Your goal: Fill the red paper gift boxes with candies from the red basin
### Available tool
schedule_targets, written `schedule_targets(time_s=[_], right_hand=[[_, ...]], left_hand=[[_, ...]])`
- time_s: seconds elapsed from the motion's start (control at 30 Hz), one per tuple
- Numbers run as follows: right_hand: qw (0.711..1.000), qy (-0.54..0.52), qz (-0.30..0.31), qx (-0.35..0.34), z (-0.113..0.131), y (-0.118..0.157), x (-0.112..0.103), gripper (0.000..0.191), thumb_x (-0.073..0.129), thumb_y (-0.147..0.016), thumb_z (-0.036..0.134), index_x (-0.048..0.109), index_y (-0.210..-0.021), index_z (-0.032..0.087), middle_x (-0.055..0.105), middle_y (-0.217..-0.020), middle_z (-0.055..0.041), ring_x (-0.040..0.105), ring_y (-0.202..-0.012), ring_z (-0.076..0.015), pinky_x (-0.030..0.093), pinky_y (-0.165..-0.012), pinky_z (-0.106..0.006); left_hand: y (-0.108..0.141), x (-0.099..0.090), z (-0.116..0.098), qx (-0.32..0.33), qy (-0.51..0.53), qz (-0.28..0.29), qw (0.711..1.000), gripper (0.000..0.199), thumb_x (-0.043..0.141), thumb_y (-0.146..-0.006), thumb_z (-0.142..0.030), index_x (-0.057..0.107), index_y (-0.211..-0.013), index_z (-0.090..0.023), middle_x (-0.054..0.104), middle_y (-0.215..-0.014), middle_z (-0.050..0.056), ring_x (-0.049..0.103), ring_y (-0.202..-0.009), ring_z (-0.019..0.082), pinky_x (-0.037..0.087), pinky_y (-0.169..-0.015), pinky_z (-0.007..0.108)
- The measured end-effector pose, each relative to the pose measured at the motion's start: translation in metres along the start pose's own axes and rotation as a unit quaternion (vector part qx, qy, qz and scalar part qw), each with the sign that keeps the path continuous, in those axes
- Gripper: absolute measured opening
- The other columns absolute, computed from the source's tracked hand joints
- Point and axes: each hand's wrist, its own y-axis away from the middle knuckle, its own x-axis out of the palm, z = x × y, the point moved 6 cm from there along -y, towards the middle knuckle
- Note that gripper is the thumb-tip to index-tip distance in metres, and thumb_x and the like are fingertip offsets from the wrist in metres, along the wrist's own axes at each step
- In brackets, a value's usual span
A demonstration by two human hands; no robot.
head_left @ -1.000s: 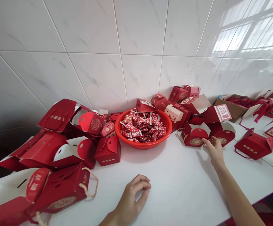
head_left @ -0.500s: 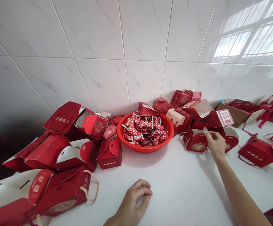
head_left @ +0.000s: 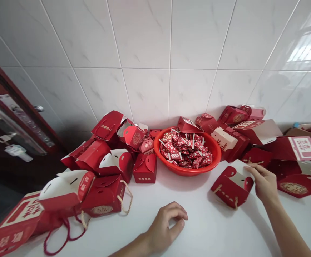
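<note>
My right hand (head_left: 265,182) pinches the white inner edge of an open red box (head_left: 232,189), which has rope at its side and sits tilted over the white table right of centre. My left hand (head_left: 168,226) rests low in the middle, fingers curled with a gap to the thumb and nothing between them. Beyond it stands a red bowl (head_left: 187,171) full of red wrapped sweets (head_left: 184,148). Near the bowl's left side is a small closed red box (head_left: 145,169).
Red boxes, some open, crowd the left, with a roped box (head_left: 103,196) nearest my left hand. More boxes lie behind the bowl and at the right, among them a large open one (head_left: 296,182). A tiled wall (head_left: 144,89) runs behind; a door with keys (head_left: 17,151) is far left.
The view has turned left. My right hand has drawn the roped box out from the group at the right and nearer to me. My left hand keeps its curled shape.
</note>
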Motion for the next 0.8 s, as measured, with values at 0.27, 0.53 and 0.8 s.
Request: schedule_targets(time_s=[0.27, 0.53, 0.8], right_hand=[[0.968, -0.007, 0.249, 0.018, 0.043, 0.06, 0.064, 0.033, 0.079, -0.063, 0.052, 0.069, -0.059, 0.02, 0.064, -0.06, -0.0028, 0.057, -0.055, -0.0173, 0.045, -0.049, -0.027], [0.975, -0.036, 0.217, -0.028, 0.067, 0.124, 0.092, 0.029, 0.07, -0.081, 0.045, 0.061, -0.068, 0.021, 0.063, -0.066, -0.0016, 0.058, -0.057, -0.0155, 0.048, -0.049, -0.024], [0.938, -0.028, 0.333, -0.088, 0.072, 0.156, 0.119, 0.013, 0.052, -0.096, 0.03, 0.056, -0.106, 0.023, 0.068, -0.099, -0.0053, 0.069, -0.087, -0.0188, 0.057, -0.065, -0.027]], left_hand=[[-0.004, -0.024, 0.0, -0.023, 0.155, -0.04, 0.987, 0.058, 0.07, -0.083, -0.052, 0.058, -0.13, -0.019, 0.066, -0.125, 0.014, 0.065, -0.11, 0.027, 0.051, -0.097, 0.041], [0.008, -0.041, -0.019, 0.02, 0.107, -0.097, 0.989, 0.099, 0.077, -0.076, -0.061, 0.029, -0.154, -0.023, 0.04, -0.158, 0.019, 0.042, -0.144, 0.036, 0.035, -0.119, 0.053], [0.002, -0.079, -0.022, -0.047, 0.126, -0.207, 0.969, 0.06, 0.06, -0.092, -0.046, 0.044, -0.146, -0.024, 0.045, -0.158, 0.013, 0.044, -0.146, 0.031, 0.043, -0.113, 0.042]])
